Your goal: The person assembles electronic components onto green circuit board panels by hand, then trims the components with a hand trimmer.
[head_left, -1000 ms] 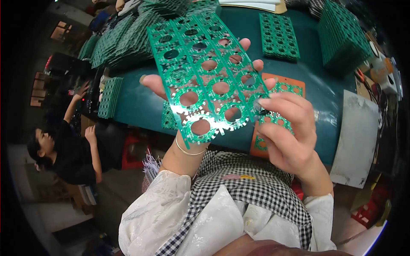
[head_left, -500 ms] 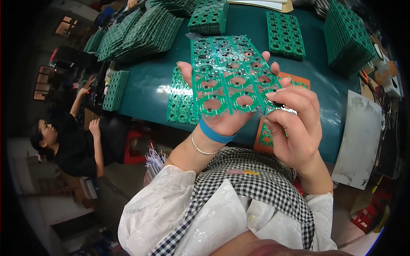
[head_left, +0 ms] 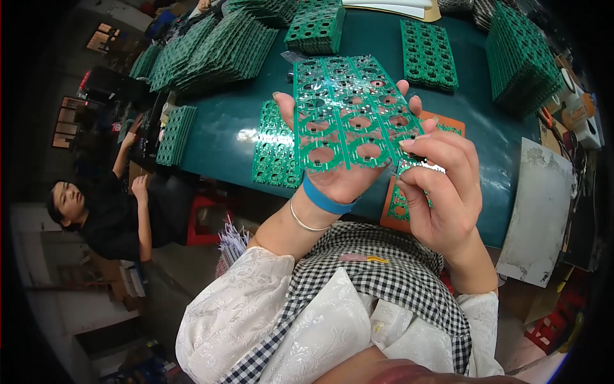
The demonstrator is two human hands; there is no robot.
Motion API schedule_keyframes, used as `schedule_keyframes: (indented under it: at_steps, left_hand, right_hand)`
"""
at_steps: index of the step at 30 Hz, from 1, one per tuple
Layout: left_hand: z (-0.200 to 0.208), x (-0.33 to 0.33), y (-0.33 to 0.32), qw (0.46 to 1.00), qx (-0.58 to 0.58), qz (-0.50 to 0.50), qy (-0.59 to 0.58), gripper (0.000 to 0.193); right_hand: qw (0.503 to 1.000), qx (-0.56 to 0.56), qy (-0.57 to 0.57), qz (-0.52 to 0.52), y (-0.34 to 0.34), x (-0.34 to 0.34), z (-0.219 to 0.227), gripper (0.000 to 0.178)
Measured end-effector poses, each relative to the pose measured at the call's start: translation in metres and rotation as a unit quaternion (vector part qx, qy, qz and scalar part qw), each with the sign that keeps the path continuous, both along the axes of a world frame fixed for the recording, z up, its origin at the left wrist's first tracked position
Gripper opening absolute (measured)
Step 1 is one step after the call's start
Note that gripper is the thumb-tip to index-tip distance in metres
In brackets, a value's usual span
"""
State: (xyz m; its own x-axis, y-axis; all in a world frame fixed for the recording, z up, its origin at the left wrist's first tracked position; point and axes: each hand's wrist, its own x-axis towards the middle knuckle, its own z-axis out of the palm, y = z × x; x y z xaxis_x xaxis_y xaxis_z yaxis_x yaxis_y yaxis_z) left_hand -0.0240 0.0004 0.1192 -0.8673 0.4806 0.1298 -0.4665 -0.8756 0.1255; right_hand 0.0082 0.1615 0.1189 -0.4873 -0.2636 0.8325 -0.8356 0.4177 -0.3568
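A green circuit board panel [head_left: 346,137] with rows of round holes and small dark parts is held up over the table, tilted toward me. My left hand [head_left: 345,184] grips it from beneath, the palm showing through the holes and the fingertips around both side edges. At the panel's near right corner, my right hand [head_left: 446,182] is closed in a pinch of thumb and index finger. A small shiny, jagged-edged piece [head_left: 427,166] shows between those fingers; whether it is part of the panel or separate, I cannot tell.
On the green table [head_left: 217,137] lie another panel [head_left: 275,144] and an orange board [head_left: 394,219], partly under my hands. Stacks of panels [head_left: 214,54] stand at the back left, and another tall stack [head_left: 521,61] at the right. A grey plate [head_left: 536,211] lies right; a person [head_left: 109,214] sits left.
The panel and my left hand have shifted slightly right. My right hand keeps its pinch at the corner. The person at the left has turned their head.
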Motion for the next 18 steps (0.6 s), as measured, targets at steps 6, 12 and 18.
schedule_keyframes:
  at_steps: [6,12,18]
  left_hand:
    - [0.0007,0.0017,0.0015,1.000,-0.024,0.014,0.009,0.118]
    - [-0.0007,0.0015,0.0012,0.999,-0.035,0.020,0.013,0.120]
    - [-0.0002,0.0021,-0.0019,1.000,-0.012,0.002,0.006,0.119]
  right_hand:
    - [1.000,0.007,-0.008,-0.006,0.0003,0.0039,0.0025,0.020]
    - [1.000,0.007,-0.003,-0.008,-0.0002,0.0027,0.0007,0.020]
    - [1.000,0.000,0.000,-0.006,-0.0017,0.0006,-0.0002,0.020]
